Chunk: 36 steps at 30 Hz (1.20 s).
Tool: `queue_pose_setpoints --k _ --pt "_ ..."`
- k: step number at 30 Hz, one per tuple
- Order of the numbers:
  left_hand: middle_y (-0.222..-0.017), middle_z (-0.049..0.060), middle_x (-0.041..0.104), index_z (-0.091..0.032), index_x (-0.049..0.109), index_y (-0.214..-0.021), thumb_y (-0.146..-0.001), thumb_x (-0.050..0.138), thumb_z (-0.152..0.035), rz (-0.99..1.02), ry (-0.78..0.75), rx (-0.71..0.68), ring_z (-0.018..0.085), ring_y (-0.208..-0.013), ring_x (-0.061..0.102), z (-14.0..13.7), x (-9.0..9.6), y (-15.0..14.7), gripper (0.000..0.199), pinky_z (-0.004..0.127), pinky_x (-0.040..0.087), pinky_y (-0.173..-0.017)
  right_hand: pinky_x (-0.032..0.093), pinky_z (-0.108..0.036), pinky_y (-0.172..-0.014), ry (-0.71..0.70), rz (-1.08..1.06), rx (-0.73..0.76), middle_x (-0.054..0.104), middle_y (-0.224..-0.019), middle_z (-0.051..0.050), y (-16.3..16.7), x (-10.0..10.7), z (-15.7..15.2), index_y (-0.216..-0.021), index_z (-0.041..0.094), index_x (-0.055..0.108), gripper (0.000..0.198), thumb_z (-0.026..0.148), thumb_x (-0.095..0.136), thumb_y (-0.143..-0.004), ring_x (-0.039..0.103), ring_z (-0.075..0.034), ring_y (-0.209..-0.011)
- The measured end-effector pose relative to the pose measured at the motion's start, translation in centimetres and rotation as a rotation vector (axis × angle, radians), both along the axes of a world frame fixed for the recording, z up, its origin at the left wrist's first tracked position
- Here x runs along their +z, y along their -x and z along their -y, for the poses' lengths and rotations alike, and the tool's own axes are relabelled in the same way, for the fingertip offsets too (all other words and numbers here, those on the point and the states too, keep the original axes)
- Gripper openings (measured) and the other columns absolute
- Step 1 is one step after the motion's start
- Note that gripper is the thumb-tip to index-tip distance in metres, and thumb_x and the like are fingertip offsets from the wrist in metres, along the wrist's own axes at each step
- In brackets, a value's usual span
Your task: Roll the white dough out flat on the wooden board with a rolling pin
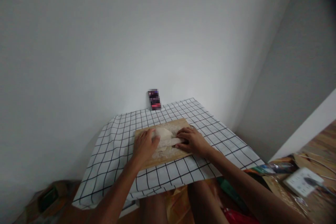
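Note:
A flour-dusted rolling pin point(169, 142) lies across a wooden board point(151, 163), over a flattened pale sheet of dough point(163, 133). My left hand point(145, 142) is closed over the pin's left end, thumb toward the middle. At the other end, my right hand point(193, 140) curls its fingers around the pin. Both palms hide the pin's ends. Part of the dough shows beyond the pin, and a small bit shows on the near side. White flour covers much of the board.
The board rests on a table with a white, black-checked cloth point(110, 161). A phone-like object point(154, 99), blurred, leans against the wall at the back. Low on the right is a white power strip point(303, 181) with a plugged cable. A cardboard box point(48, 199) stands low left.

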<state>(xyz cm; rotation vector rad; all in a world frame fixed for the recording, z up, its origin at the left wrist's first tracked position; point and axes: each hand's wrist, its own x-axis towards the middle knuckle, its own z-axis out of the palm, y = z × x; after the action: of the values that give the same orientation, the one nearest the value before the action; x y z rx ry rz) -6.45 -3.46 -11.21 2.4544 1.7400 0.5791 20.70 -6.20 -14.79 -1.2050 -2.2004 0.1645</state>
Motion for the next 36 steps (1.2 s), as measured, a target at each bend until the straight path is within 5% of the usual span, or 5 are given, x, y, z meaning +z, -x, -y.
queue_pose_setpoints --k 12,17,22,27,36 --pt "-0.110 0.009 0.075 -0.019 0.064 -0.111 -0.067 0.087 -0.059 0.136 0.333 -0.201 0.031 -0.099 0.070 -5.1 3.6 1.0 0.064 0.037 0.055 -0.082 0.052 -0.039 -0.091 0.007 -0.085 0.094 0.077 -0.108 -0.008 -0.5 0.1 0.2 -0.111 0.025 0.082 0.035 0.055 0.073 -0.096 0.069 -0.026 -0.102" --pt "-0.112 0.010 0.078 -0.019 0.066 -0.121 -0.071 0.086 -0.059 0.472 0.582 -0.288 0.026 -0.094 0.072 -5.7 4.1 0.5 0.067 0.035 0.055 -0.078 0.052 -0.038 -0.093 0.013 -0.126 0.123 0.077 -0.109 -0.007 -0.6 0.3 0.4 -0.115 0.026 0.081 0.035 0.053 0.077 -0.094 0.069 -0.025 -0.103" --pt "-0.113 0.011 0.081 -0.016 0.076 -0.117 -0.068 0.086 -0.068 0.515 0.708 -0.271 0.026 -0.095 0.074 -7.5 5.0 1.8 0.072 0.036 0.057 -0.082 0.053 -0.038 -0.092 0.023 -0.114 0.121 0.077 -0.106 -0.007 -0.6 0.6 0.6 -0.109 0.024 0.081 0.033 0.052 0.079 -0.092 0.069 -0.025 -0.102" --pt "-0.103 0.012 0.083 -0.014 0.079 -0.112 -0.063 0.088 -0.066 0.491 0.658 -0.263 0.028 -0.091 0.076 -9.1 4.7 1.7 0.072 0.038 0.059 -0.079 0.054 -0.038 -0.092 0.043 -0.092 0.090 0.077 -0.107 -0.008 -0.5 0.9 0.8 -0.108 0.025 0.081 0.031 0.052 0.078 -0.093 0.070 -0.027 -0.103" --pt "-0.121 0.011 0.081 -0.020 0.079 -0.102 -0.085 0.069 -0.053 0.457 0.319 -0.297 0.033 -0.121 0.070 -8.1 3.0 -0.5 0.039 0.045 0.049 -0.113 0.056 -0.040 -0.091 0.033 -0.049 0.067 0.077 -0.109 -0.009 -0.4 0.6 0.9 -0.107 0.025 0.081 0.028 0.050 0.074 -0.095 0.070 -0.027 -0.102"
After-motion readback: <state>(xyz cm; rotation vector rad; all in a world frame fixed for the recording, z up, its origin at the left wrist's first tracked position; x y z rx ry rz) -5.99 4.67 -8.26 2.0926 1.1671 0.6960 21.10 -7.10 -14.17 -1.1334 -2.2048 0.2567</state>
